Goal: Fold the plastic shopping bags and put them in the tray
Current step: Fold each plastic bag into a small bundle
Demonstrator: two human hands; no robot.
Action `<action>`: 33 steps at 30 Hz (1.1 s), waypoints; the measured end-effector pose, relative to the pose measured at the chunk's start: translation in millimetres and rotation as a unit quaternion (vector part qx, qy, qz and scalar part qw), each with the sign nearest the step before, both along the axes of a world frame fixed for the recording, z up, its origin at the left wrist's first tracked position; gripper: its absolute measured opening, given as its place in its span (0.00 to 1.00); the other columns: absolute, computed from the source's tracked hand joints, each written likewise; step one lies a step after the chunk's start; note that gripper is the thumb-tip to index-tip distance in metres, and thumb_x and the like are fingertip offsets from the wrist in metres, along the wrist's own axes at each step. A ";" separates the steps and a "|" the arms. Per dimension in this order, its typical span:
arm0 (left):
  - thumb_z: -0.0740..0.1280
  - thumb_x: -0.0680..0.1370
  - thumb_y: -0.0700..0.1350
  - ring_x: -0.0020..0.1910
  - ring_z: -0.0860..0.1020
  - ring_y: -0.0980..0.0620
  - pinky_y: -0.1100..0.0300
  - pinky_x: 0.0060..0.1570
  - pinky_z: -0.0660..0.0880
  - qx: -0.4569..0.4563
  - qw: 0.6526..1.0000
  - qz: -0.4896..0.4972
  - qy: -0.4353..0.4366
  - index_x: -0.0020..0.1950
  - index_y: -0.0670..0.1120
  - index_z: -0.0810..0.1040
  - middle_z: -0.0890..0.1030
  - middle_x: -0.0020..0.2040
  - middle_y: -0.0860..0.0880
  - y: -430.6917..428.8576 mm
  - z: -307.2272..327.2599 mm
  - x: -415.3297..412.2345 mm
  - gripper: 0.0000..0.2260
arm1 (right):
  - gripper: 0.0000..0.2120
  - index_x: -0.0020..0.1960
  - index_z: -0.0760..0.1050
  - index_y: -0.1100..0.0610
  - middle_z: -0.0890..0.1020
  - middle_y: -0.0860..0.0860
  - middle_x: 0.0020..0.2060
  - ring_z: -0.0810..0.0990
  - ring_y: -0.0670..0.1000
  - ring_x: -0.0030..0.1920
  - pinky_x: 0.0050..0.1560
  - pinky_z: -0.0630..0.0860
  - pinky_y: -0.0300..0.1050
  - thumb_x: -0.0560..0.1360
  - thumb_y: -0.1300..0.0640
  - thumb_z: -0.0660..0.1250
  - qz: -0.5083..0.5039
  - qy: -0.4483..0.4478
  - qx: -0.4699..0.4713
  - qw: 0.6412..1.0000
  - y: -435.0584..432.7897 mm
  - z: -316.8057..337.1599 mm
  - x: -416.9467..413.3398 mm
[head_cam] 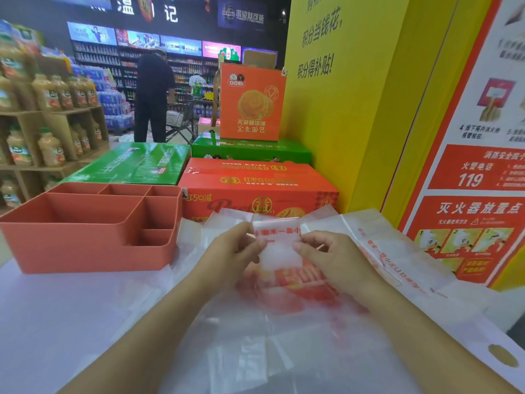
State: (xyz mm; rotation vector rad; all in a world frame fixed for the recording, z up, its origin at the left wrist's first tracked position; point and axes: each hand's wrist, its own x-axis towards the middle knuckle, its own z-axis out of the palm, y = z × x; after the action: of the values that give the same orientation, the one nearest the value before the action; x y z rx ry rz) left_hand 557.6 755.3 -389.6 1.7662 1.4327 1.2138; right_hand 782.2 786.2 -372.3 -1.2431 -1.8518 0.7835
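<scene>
A small folded packet of white plastic bag (279, 243) with red lettering is held up between both hands over the table. My left hand (233, 251) pinches its left edge, and my right hand (329, 257) pinches its right edge. Beneath and around them lie several loose, flat translucent bags (397, 251), one with a cut-out handle at the lower right. The terracotta tray (85, 251) with several compartments stands on the table to the left, and no bag shows in it.
A white table (56, 322) carries everything. Red and green cartons (255, 183) are stacked behind the bags. A yellow wall and a fire-safety poster (468, 194) close off the right. Drink shelves and a person with a cart stand far back left.
</scene>
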 end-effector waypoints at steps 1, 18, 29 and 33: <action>0.67 0.81 0.47 0.40 0.81 0.53 0.59 0.43 0.75 0.002 1.000 -0.004 -0.018 0.52 0.45 0.77 0.84 0.40 0.48 -0.1 0.8 -0.6 0.06 | 0.05 0.50 0.85 0.46 0.82 0.48 0.33 0.75 0.43 0.32 0.37 0.73 0.38 0.76 0.47 0.73 -0.007 0.005 -0.005 1.000 0.6 0.8 -1.5; 0.68 0.79 0.46 0.65 0.75 0.50 0.64 0.56 0.70 0.017 0.973 0.130 0.189 0.68 0.55 0.71 0.76 0.66 0.52 8.5 -4.5 -23.4 0.18 | 0.12 0.58 0.77 0.73 0.82 0.59 0.33 0.79 0.49 0.29 0.25 0.75 0.39 0.77 0.68 0.70 0.029 0.290 -0.359 0.887 17.9 16.0 -40.3; 0.54 0.76 0.66 0.68 0.70 0.48 0.52 0.67 0.65 -0.086 0.894 0.069 0.433 0.65 0.54 0.73 0.75 0.66 0.55 -4.6 -15.1 -13.7 0.25 | 0.10 0.56 0.77 0.74 0.83 0.63 0.36 0.82 0.52 0.32 0.31 0.81 0.41 0.77 0.70 0.68 0.017 0.350 -0.342 0.872 39.9 17.7 -73.5; 0.55 0.79 0.64 0.67 0.69 0.46 0.51 0.62 0.65 -0.110 0.867 0.086 0.478 0.66 0.52 0.71 0.72 0.68 0.52 -15.6 -9.0 -8.3 0.23 | 0.09 0.56 0.78 0.71 0.83 0.62 0.35 0.81 0.52 0.31 0.32 0.80 0.41 0.78 0.68 0.69 0.027 0.339 -0.329 0.881 46.0 16.8 -112.5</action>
State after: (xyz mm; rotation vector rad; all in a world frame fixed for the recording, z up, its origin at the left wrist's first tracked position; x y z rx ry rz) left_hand 549.3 739.8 -398.5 2.2035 2.1795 0.1324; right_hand 669.6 832.2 -355.4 -1.0809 -1.0624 1.7213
